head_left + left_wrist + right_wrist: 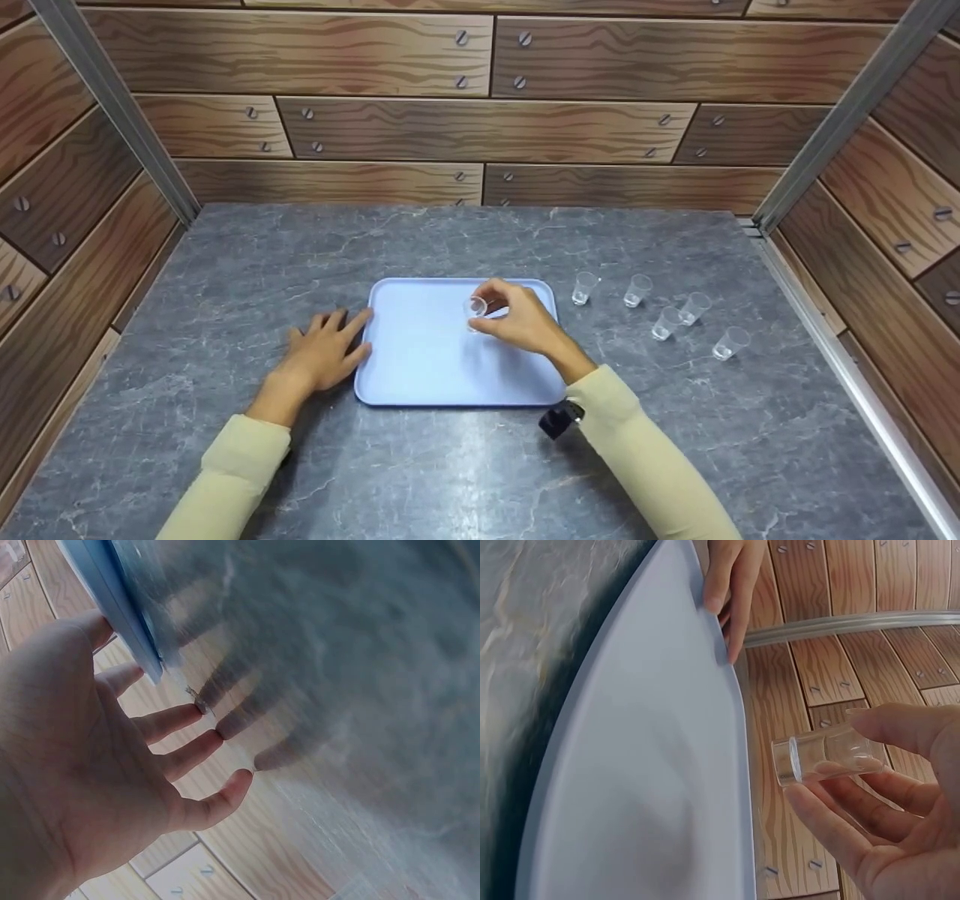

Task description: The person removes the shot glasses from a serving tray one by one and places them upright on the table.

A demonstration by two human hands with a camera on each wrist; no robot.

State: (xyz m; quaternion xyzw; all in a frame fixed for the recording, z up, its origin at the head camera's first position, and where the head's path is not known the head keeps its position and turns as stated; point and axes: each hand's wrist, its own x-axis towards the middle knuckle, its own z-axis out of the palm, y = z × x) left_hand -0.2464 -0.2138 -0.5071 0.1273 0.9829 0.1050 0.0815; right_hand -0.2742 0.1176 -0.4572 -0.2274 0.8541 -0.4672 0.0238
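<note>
My right hand [517, 319] pinches a small clear shot glass [829, 754] between thumb and fingers, over the right half of a light blue tray [420, 352]. In the right wrist view the glass is held apart from the tray's surface. My left hand [322, 352] lies with fingers spread at the tray's left edge; its thumb and index fingertip touch the rim. The other fingertips [221, 735] rest on the table, as the left wrist view shows.
Several more clear shot glasses [637, 291] stand on the grey marbled table [465, 465] right of the tray. Wood-patterned walls [390, 127] enclose the back and sides, with a metal rail [862, 390] along the right table edge.
</note>
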